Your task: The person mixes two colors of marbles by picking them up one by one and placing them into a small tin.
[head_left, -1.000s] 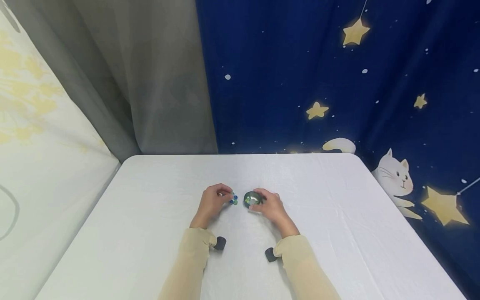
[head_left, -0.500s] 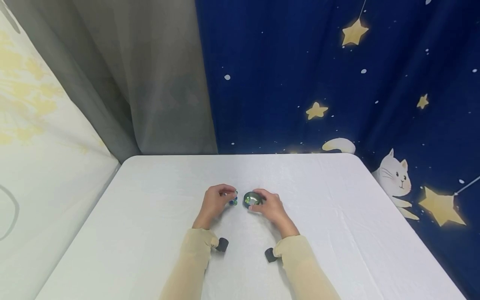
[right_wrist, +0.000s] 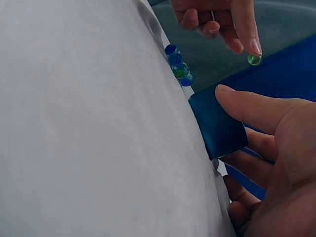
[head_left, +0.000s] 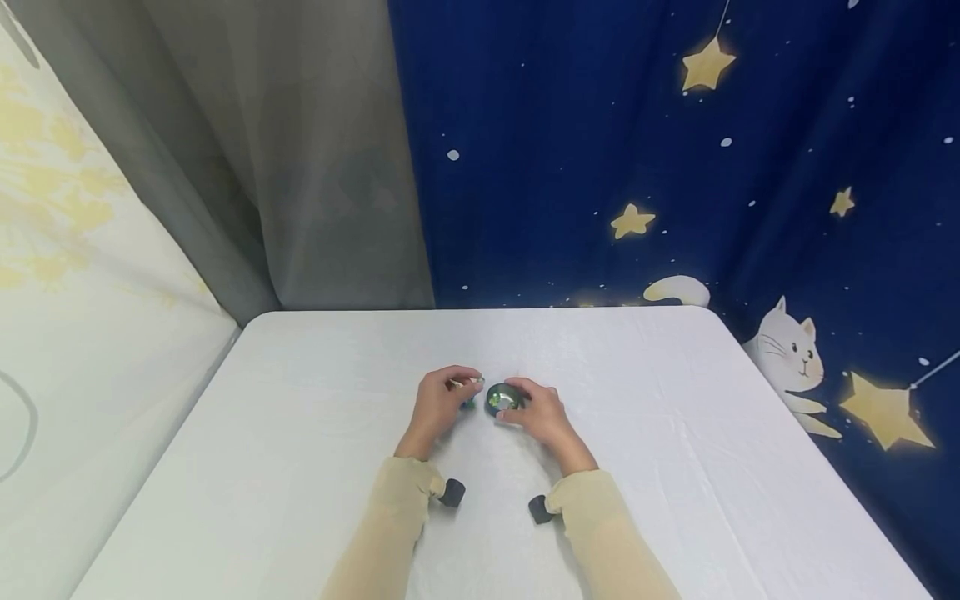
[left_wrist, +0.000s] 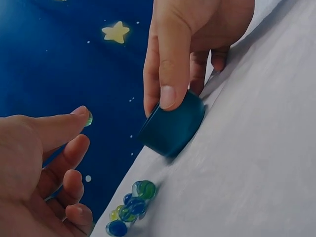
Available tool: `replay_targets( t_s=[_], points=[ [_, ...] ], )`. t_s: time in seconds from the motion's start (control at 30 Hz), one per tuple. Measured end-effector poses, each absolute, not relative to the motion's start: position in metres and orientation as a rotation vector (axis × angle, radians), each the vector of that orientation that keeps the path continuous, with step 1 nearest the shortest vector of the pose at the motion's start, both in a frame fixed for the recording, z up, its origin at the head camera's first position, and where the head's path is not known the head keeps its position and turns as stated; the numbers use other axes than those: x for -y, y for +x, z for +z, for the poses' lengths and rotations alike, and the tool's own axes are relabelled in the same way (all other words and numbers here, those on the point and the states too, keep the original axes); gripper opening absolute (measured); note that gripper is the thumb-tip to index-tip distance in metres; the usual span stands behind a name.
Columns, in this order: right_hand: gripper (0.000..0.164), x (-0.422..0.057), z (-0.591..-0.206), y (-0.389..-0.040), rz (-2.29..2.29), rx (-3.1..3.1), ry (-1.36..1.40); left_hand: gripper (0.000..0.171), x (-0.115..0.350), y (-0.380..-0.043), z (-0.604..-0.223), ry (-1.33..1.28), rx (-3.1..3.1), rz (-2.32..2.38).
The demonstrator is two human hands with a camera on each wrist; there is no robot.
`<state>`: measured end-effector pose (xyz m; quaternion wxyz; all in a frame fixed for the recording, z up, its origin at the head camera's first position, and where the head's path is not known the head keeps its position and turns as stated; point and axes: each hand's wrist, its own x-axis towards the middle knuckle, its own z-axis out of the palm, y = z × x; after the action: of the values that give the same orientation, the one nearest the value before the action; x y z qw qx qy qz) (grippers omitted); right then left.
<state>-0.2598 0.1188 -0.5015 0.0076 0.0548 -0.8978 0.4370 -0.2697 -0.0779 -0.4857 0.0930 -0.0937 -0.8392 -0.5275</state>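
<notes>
My left hand (head_left: pixel 437 408) pinches a clear green marble (right_wrist: pixel 254 59) between thumb and fingertips. It is raised above the table, just left of a small dark green-blue cup (left_wrist: pixel 175 128). The cup stands on the white tabletop with its mouth up, and in the head view something green and yellow shows inside. My right hand (head_left: pixel 547 414) grips the cup from the right, thumb on the near side and fingers round the far side. Several blue, green and yellowish glass marbles (left_wrist: pixel 136 205) lie together on the table under my left hand, mostly covered by it in the head view.
A white cloth covers the table (head_left: pixel 315 367). Behind it hang a grey curtain (head_left: pixel 337 167) and a dark blue curtain (head_left: pixel 525 208) printed with stars and a cat. A dark wrist device (head_left: pixel 452 492) sits at my left cuff, another (head_left: pixel 541 509) at my right.
My left hand has risen off the marble cluster with one marble and shifted right towards the cup. My right hand and the cup have stayed almost in place.
</notes>
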Motion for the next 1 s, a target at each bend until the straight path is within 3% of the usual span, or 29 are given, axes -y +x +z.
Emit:
replay_targets(
  t_s=[1.0],
  points=[
    [0.057, -0.118, -0.498, -0.259, 1.369, 2.807, 0.167, 0.016, 0.060, -0.270, -0.492, -0.363, 2.463, -1.585]
  ],
)
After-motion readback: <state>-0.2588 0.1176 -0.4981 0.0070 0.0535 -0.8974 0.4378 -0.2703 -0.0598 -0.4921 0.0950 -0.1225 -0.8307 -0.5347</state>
